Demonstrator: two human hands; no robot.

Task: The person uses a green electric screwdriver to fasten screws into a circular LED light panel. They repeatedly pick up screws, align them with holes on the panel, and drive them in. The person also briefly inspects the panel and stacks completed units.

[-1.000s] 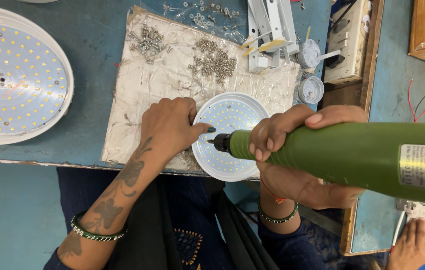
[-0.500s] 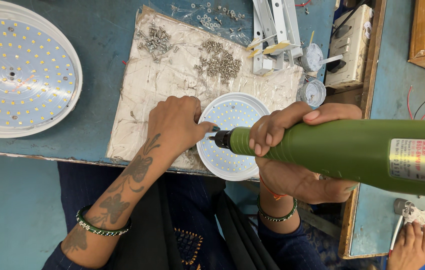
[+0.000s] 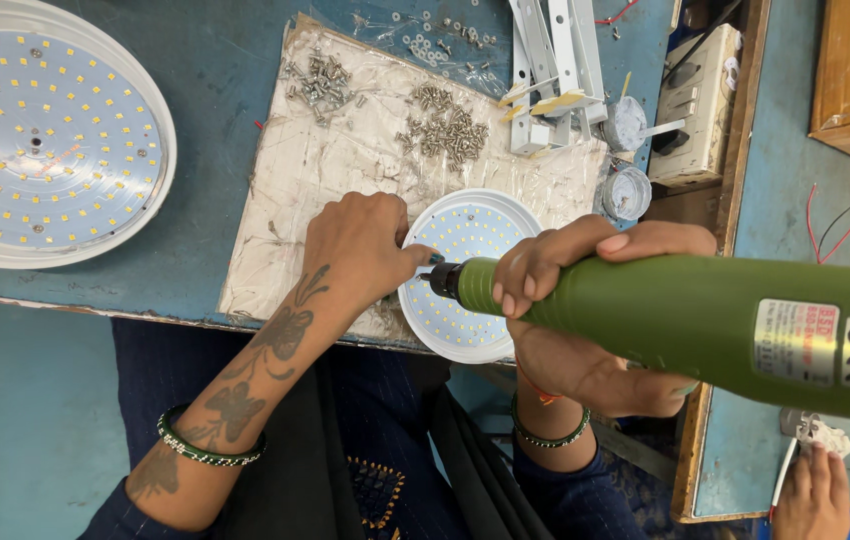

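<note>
Gripping one green screwdriver [image 3: 685, 325], right hand [image 3: 585, 300] closed; left hand [image 3: 360, 245] pinches at the tip on one small lamp [image 3: 470, 235]. Two screw piles [image 3: 445, 125].

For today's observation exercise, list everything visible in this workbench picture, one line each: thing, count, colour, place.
Small LED disc: one, white, front edge of the mat, under the tool tip.
Large LED disc: one, white, far left of the table.
Electric screwdriver: one, green, lying across the right side.
Mat: one, off-white, table centre.
Screw piles: two on the mat, silver, plus loose ones beyond it.
Metal brackets: a few, white, top centre.
Switch box: one, cream, top right.
Table: one, blue.
Another person's hand: one, bottom right.
Left hand: on the small disc.
Right hand: gripping the screwdriver.
</note>
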